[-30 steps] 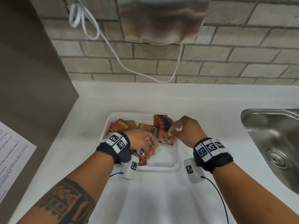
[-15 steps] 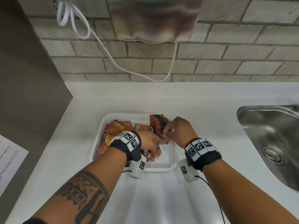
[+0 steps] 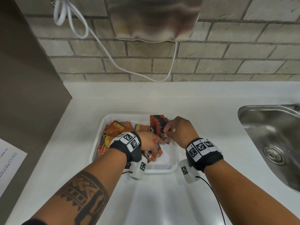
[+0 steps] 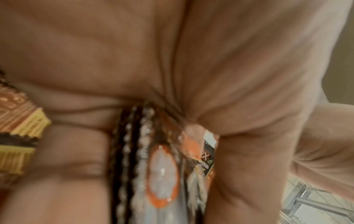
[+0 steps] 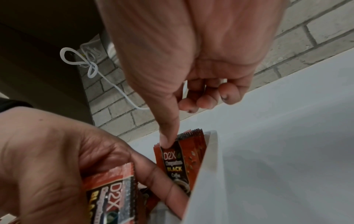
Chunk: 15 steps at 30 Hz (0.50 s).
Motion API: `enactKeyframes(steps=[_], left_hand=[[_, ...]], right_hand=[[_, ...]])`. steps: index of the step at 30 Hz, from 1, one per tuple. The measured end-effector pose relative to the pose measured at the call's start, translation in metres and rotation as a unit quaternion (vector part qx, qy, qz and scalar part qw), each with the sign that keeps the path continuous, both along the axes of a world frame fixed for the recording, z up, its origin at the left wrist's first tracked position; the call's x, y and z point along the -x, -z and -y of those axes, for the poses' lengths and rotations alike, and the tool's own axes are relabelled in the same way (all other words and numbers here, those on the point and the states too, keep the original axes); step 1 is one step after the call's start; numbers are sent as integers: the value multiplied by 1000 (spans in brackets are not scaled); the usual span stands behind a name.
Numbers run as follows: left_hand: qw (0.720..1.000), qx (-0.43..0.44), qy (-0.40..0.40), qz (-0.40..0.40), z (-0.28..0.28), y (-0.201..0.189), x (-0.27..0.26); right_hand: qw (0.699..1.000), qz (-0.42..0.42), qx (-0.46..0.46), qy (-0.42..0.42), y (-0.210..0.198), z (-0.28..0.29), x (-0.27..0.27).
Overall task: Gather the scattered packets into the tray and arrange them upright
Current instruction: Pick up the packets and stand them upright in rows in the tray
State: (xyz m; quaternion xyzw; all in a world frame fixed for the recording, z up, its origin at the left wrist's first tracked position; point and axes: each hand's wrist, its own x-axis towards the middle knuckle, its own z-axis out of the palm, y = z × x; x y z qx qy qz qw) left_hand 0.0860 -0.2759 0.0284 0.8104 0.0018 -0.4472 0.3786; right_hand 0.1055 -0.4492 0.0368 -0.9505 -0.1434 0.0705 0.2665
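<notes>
The left hand (image 3: 150,143) grips a bunch of packets (image 5: 113,195), ready to add. The right hand (image 3: 180,129) pinches the standing row (image 3: 159,125) in the tray (image 3: 174,159), so it won't fall.

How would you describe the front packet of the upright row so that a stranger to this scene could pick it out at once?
Start at the white tray on the counter left of the steel sink. Along its right wall stands a row of red packets. The front packet is the one whose "D2X BLACK" face shows, with the right hand on its top edge.
</notes>
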Motion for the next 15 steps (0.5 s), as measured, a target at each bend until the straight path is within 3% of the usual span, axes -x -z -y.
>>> enactKeyframes(steps=[8,15], left_hand=[[1000,-7,4,-2,-2,0,2],[998,44,-34,3,-13,-8,6]], right_hand=[[1000,3,-7,-2,-1,2,3],[998,42,-41,-15,-10,-2,13]])
